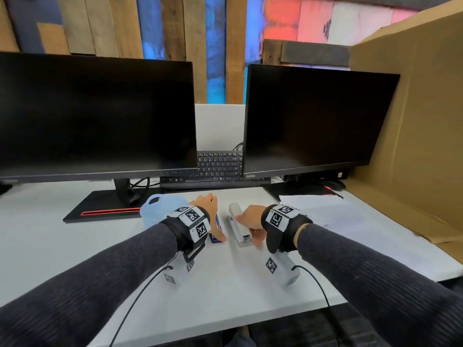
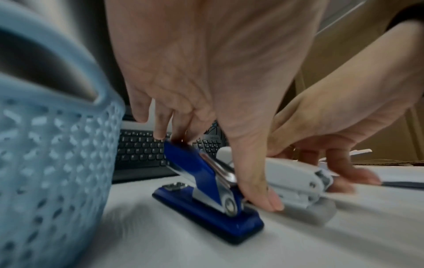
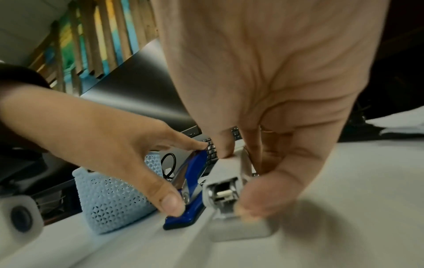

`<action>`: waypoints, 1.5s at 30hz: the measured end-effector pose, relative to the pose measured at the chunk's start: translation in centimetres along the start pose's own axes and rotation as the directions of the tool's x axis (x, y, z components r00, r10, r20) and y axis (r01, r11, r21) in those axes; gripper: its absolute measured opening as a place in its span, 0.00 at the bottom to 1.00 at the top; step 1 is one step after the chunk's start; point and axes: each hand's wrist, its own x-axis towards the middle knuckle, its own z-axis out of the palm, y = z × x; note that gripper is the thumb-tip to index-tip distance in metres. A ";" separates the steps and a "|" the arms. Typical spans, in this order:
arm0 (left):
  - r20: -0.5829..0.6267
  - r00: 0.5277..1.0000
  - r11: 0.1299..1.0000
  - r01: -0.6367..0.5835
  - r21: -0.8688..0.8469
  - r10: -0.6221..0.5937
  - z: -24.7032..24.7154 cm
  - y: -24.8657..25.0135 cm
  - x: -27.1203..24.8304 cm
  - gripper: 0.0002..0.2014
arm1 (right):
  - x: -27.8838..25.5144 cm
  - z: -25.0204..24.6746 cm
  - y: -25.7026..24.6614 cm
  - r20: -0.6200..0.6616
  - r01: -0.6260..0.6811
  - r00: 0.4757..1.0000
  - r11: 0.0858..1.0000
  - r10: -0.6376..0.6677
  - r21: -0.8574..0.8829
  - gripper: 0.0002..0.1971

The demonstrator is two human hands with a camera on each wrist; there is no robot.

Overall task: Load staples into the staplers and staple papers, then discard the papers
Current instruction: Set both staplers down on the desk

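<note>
Staplers sit side by side on the white desk (image 1: 75, 246), in front of the black keyboard (image 1: 215, 169). Blue stapler (image 2: 206, 192) lies left of the white stapler (image 1: 238, 226), the two close but apart. Left hand (image 1: 208, 209) grips the blue stapler: thumb at the hinge end nearest the person, fingers (image 2: 160, 127) curled onto the raised front tip of its arm, which tilts up off the base. Right hand (image 1: 250, 219) grips the white stapler from its right side: thumb by the rear hinge end, fingers curled over the top and far side. In the right wrist view the white stapler's (image 3: 226, 195) rear opening shows metal parts inside; whether staples are loaded cannot be told. Light blue perforated basket (image 1: 156, 209) stands just left of the blue stapler. Papers (image 1: 325, 209) lie flat on the desk right of the white stapler, near the brown cardboard panel (image 1: 413, 121). Two dark monitors (image 1: 95, 116) stand behind the keyboard.
</note>
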 end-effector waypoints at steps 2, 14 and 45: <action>0.013 1.000 0.997 0.001 0.072 -0.001 -0.7 0.0 -0.1 0.46 | 0.2 0.3 -0.4 0.011 -0.009 1.000 0.999 0.008 0.031 0.25; 0.119 0.993 0.999 0.016 0.028 -0.019 -2.6 -1.7 -0.5 0.53 | 2.8 1.8 -2.7 0.065 0.078 0.993 0.966 -0.097 0.247 0.22; 0.192 0.959 0.682 0.282 -0.675 -0.207 -1.1 -12.3 -2.5 0.50 | 2.2 3.2 -6.4 0.056 0.209 0.976 0.977 -0.212 0.047 0.58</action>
